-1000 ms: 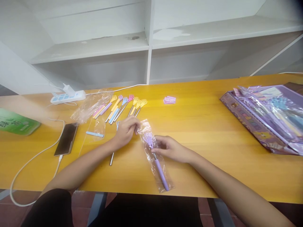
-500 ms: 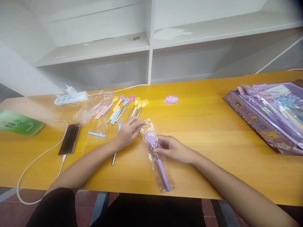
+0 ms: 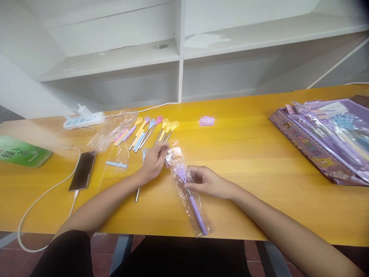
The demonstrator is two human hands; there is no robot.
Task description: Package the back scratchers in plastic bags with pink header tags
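A purple back scratcher [image 3: 197, 214] with a metal shaft lies inside a clear plastic bag [image 3: 176, 154], its claw end pointing away from me. My right hand [image 3: 206, 181] grips it through the plastic, just below the claw. At the bag's far end, my left hand [image 3: 155, 163] pinches the plastic near its opening. Beneath my left wrist lies a blue back scratcher [image 3: 137, 195], its middle hidden by the arm. Farther back, several loose back scratchers [image 3: 158, 119] in yellow, purple, blue and pink lie side by side.
Small pink cards [image 3: 206, 121] lie at the back. A purple printed box [image 3: 309, 148] on the right holds bagged items. To the left are a phone [image 3: 83, 171] on a cable, a power strip [image 3: 84, 120], a green bottle [image 3: 24, 151], empty plastic bags [image 3: 105, 134] and a blue tube [image 3: 116, 164].
My left hand has shifted slightly left and down at the bag's end, turning its fingers inward onto the plastic. My right hand keeps its grip. The view has moved slightly.
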